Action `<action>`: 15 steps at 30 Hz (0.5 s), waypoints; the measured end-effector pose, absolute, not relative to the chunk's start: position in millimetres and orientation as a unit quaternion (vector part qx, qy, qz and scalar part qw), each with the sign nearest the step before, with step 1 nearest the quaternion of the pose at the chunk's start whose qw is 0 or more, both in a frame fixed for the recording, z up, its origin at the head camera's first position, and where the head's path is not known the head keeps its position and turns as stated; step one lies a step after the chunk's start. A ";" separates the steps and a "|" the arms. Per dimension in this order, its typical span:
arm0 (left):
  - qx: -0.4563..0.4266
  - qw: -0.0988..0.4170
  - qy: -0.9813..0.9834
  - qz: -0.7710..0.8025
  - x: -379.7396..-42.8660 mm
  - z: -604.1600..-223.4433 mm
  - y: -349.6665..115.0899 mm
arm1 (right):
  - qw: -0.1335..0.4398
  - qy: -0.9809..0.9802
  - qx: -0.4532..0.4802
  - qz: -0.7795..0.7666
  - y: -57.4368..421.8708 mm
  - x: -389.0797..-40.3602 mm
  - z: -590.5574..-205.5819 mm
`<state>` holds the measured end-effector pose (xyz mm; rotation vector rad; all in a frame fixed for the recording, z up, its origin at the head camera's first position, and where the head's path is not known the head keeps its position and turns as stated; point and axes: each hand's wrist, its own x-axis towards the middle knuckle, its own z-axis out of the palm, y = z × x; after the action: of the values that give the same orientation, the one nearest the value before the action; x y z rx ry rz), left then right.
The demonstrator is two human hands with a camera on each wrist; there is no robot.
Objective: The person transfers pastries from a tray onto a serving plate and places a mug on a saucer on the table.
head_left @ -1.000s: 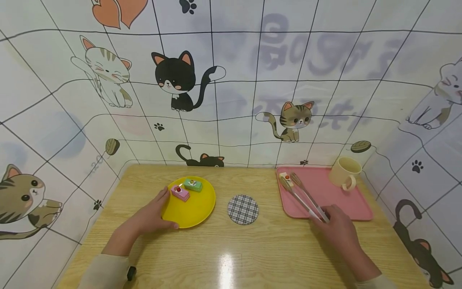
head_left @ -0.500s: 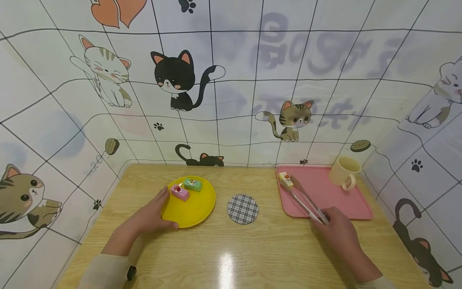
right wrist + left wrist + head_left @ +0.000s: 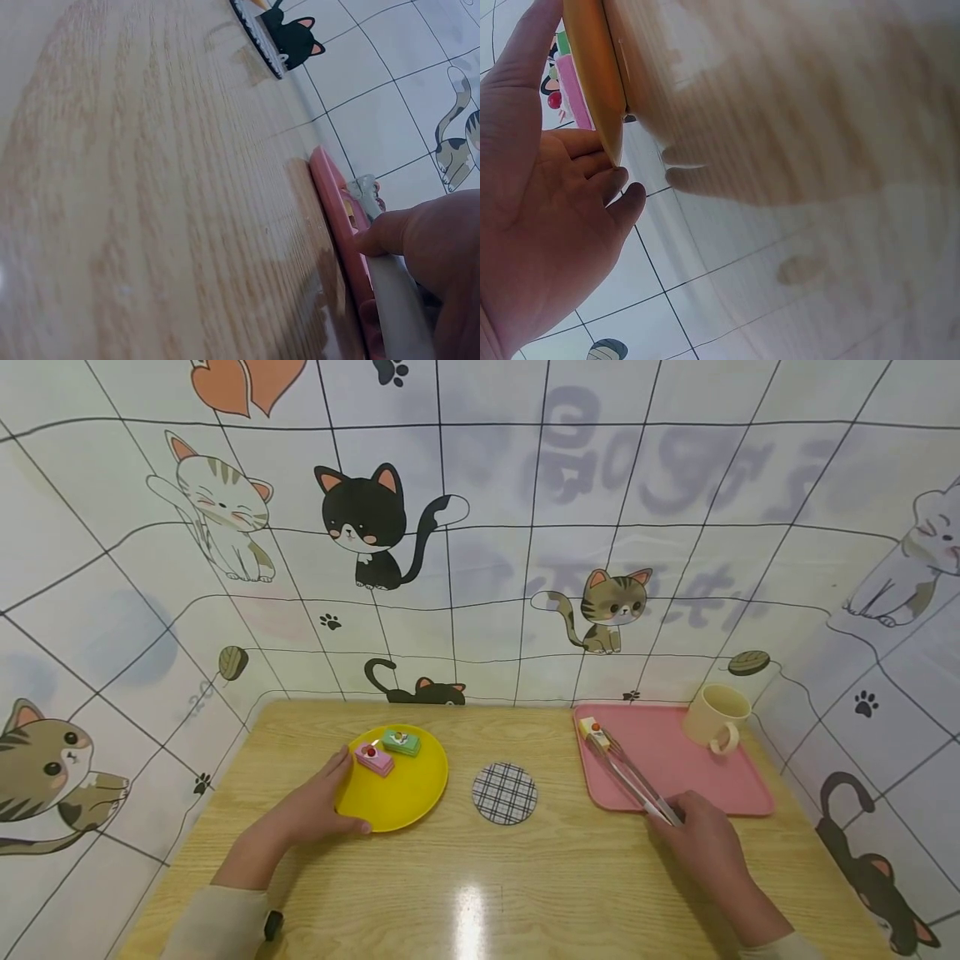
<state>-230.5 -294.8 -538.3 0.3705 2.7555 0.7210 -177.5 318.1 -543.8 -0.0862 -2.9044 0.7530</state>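
At the left, a yellow plate [image 3: 397, 793] carries a pink toy cake slice [image 3: 374, 759] and a green toy cake slice [image 3: 401, 743]. My left hand [image 3: 318, 802] holds the plate's left rim, its thumb along the near edge and its fingers farther up the side. On the right, my right hand [image 3: 697, 831] grips the handle end of metal tongs [image 3: 633, 777]. The tong tips lie close together at a yellow-and-white toy cake slice [image 3: 595, 734], in the far left corner of the pink tray [image 3: 675, 768]. In the right wrist view the tongs [image 3: 397, 300] partly hide that slice.
A cream mug [image 3: 717, 717] stands on the tray's far right. Between plate and tray lies a round checked coaster [image 3: 505, 794] on the wooden table [image 3: 480, 877]. A cat-print sheet [image 3: 487, 568] encloses the table at the back and sides.
The tong arms have drawn together, their tips closing in at the yellow-and-white cake slice. My left hand and the plate have stayed in place.
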 end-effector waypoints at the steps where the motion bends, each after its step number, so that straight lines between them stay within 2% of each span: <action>1: 0.128 0.134 0.951 0.249 -230.6 -538.5 -295.1 | 0.069 -0.965 -0.030 0.252 317.9 -177.6 -544.2; 9: 0.127 0.138 0.950 0.249 -230.2 -538.0 -295.0 | 0.056 -0.965 -0.041 0.254 315.3 -177.3 -545.4; 15: 0.128 0.137 0.951 0.245 -231.9 -539.6 -295.7 | 0.081 -0.963 -0.027 0.254 315.1 -174.8 -546.5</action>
<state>-231.9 -295.7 -539.6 0.3713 2.7522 0.7101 -174.8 315.1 -546.5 -0.0817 -2.8805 0.7604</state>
